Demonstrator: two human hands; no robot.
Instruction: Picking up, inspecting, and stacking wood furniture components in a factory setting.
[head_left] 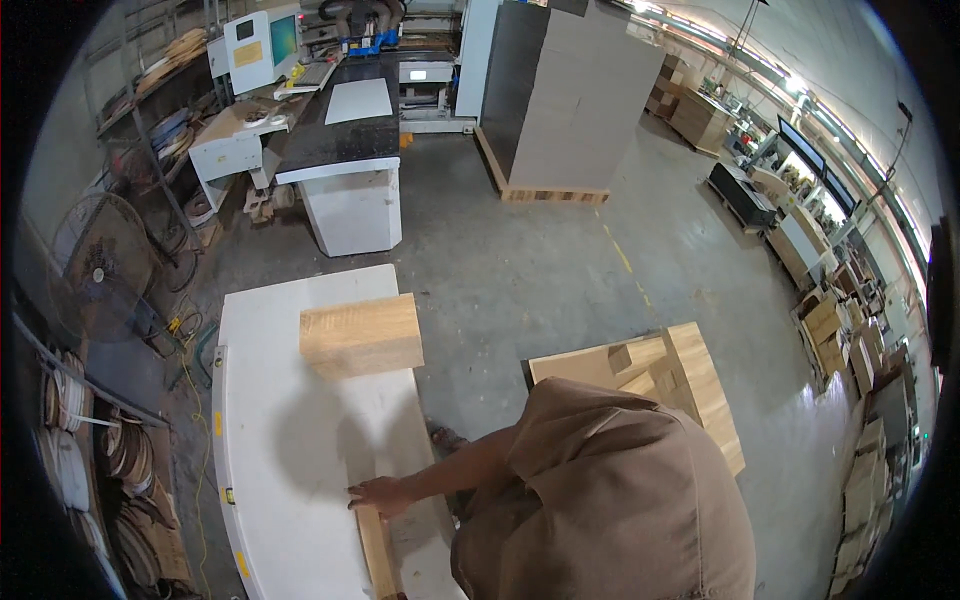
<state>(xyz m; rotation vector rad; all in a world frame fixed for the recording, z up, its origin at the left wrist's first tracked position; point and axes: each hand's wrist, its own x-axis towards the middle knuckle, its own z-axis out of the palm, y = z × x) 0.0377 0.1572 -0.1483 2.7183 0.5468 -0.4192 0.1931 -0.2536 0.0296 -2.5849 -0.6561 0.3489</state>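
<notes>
From the brown sleeve, my right arm reaches left across a white-topped worktable [285, 530]. My right hand [382, 495] is closed over the far part of a narrow wood-grain board [376, 550], which runs toward the lower edge of the view. A dark sliver at that board's near end may be my left hand; its fingers are hidden. Farther up the table lies a wider light wood-grain piece [362, 335], apart from my hand. Along the table's left edge lies a long, pale spirit level [224, 450] with yellow marks.
Wooden panels [690, 370] lie low on the right, beside my sleeve. Ahead stand a machine with a black bed [340, 130] and a tall grey stack [590, 100] on a pallet. A fan [98, 270] and rolls of edging [130, 460] are at the left.
</notes>
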